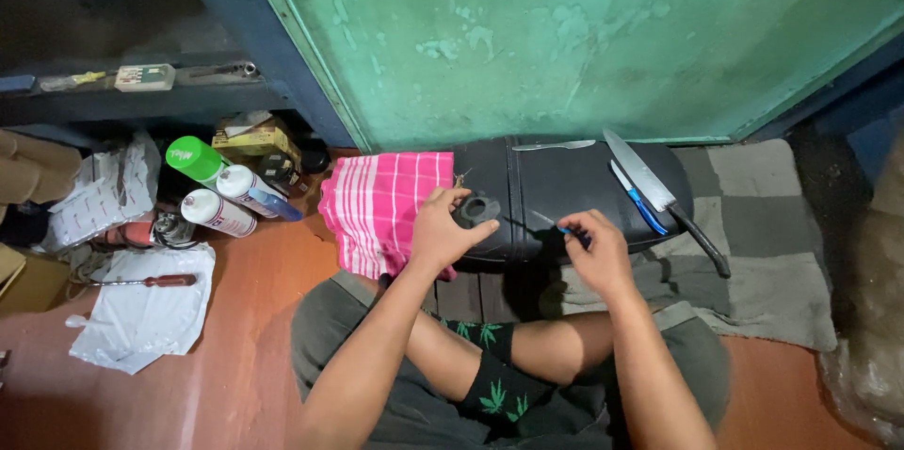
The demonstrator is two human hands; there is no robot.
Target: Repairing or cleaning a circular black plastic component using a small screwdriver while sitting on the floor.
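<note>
Blue-handled tool [571, 233] half-hidden in right hand [597, 252] (tip barely discernible against black seat [565, 182])

Black seat cushion [565, 191] lies on the floor against the wall [584, 36]. Checked cloth [381, 210] just left of it, mat [753, 252] beneath and to its right. On the cushion: large knife [659, 196] at right, small knife [638, 198] beside it, metal blade [554, 145] at the back edge. Spray cans [218, 196] far left; screwdriver [155, 281] on a plastic bag [141, 318] in front of them.
</note>
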